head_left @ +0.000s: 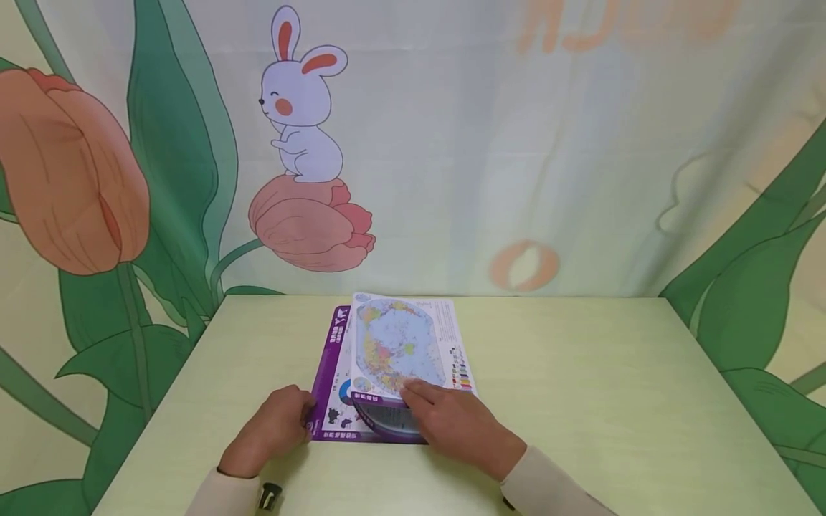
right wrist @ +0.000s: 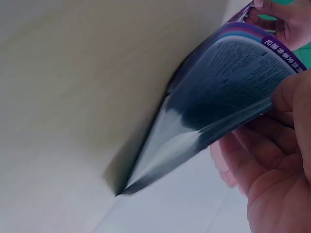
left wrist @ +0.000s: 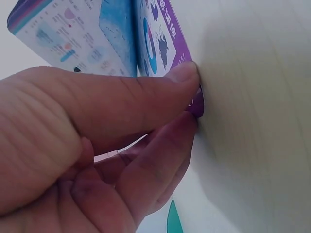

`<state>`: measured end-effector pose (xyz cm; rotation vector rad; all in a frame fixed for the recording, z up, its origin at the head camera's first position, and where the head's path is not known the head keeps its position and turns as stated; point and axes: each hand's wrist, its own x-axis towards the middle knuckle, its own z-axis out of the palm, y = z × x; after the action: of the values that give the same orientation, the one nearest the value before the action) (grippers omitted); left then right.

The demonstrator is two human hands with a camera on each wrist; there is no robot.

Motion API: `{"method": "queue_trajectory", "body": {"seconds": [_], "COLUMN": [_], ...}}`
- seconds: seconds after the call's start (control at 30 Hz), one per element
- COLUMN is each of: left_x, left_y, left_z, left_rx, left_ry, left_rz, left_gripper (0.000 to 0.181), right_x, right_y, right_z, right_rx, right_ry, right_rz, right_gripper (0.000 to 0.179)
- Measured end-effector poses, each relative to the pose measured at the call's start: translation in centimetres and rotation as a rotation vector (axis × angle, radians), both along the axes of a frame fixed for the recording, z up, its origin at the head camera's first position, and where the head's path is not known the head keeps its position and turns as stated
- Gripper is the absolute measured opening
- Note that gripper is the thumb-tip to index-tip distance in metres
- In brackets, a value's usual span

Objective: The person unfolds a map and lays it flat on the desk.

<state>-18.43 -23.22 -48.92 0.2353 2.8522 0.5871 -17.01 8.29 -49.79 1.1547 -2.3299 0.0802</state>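
A folded world map [head_left: 406, 337] with purple borders lies on the table, its top flap showing coloured continents on blue sea. The lower part, with a purple strip and dark silhouettes, sticks out at the left. My left hand [head_left: 277, 423] pinches the near left corner between thumb and fingers; the left wrist view shows the thumb [left wrist: 182, 73] on the printed face. My right hand [head_left: 458, 423] holds the near edge of the raised flap, thumb and fingers on opposite faces in the right wrist view. Between the layers, a bowed inner panel [right wrist: 233, 77] with small print shows.
The pale table [head_left: 600, 387] reaches back to a printed curtain [head_left: 439, 143] with a rabbit and tulips. A small black clip-like piece [head_left: 269, 496] sits by the left sleeve [head_left: 226, 494].
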Motion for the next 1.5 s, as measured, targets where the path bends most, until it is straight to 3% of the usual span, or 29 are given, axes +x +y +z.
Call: {"method": "queue_trajectory", "body": {"seconds": [0.2,0.4,0.53,0.7,0.93,1.03,1.23,1.5], "left_x": [0.0,-0.1,-0.2,-0.4,-0.3,-0.2,-0.3,-0.4], "left_y": [0.1,0.2,0.2,0.1,-0.1,-0.5,-1.5,-2.8], "left_z": [0.1,0.0,-0.2,-0.5,-0.5,-0.2,0.1,0.0], "left_rx": [0.010,0.007,-0.006,-0.008,-0.032,-0.039,-0.033,-0.038], "left_ry": [-0.029,-0.037,-0.040,-0.040,-0.047,-0.046,-0.036,-0.063], "left_rz": [0.016,0.020,0.020,0.021,0.023,0.026,0.023,0.049], "left_gripper": [0.021,0.020,0.018,0.015,0.017,0.018,0.024,0.033], "right_x": [0.2,0.3,0.1,-0.5,-1.1,-1.4,-1.4,-0.9], "right_y": [1.9,3.8,5.1,6.7,8.8,9.8,11.7,14.5], "right_z": [-0.3,-0.1,0.1,0.8,2.9,3.5,4.3,5.3], "right_rx": [0.014,0.030,-0.059,-0.207,-0.307,-0.339,-0.390,-0.400], "right_ry": [0.003,-0.081,-0.167,-0.221,-0.411,-0.454,-0.486,-0.431], "right_rz": [-0.029,-0.101,-0.115,-0.066,-0.071,-0.067,-0.075,-0.106], "right_gripper": [0.044,0.046,0.043,0.034,0.033,0.033,0.033,0.035]}}
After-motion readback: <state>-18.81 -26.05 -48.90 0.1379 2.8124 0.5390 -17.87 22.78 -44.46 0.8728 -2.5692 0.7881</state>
